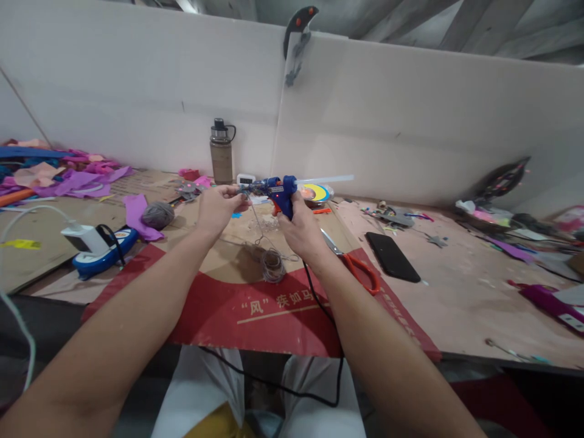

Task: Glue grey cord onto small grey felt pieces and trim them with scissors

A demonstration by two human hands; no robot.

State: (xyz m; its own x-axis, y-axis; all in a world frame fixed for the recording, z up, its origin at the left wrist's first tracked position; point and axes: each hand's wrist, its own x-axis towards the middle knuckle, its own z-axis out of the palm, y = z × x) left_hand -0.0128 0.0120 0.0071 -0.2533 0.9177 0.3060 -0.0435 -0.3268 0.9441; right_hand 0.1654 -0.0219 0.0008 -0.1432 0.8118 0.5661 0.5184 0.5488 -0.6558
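Observation:
My right hand (301,225) is wrapped around the handle of a blue hot glue gun (281,193). A translucent glue stick (328,179) pokes out of its back end, and its nozzle points left. Close to the nozzle, my left hand (219,210) is closed in a pinch on grey yarn; whatever else lies between those fingertips is too small to make out. A strand of the grey yarn (258,222) hangs from there toward a loose coil of yarn (272,266) on the red and brown cardboard (205,310).
Red-handled scissors (360,271) and a black phone (392,257) lie to the right. A grey yarn ball (157,215), a blue power strip (104,252) with a white charger, and coloured scraps (86,179) are on the left. A bottle (221,155) stands behind. The gun's black cord (314,292) drops over the edge.

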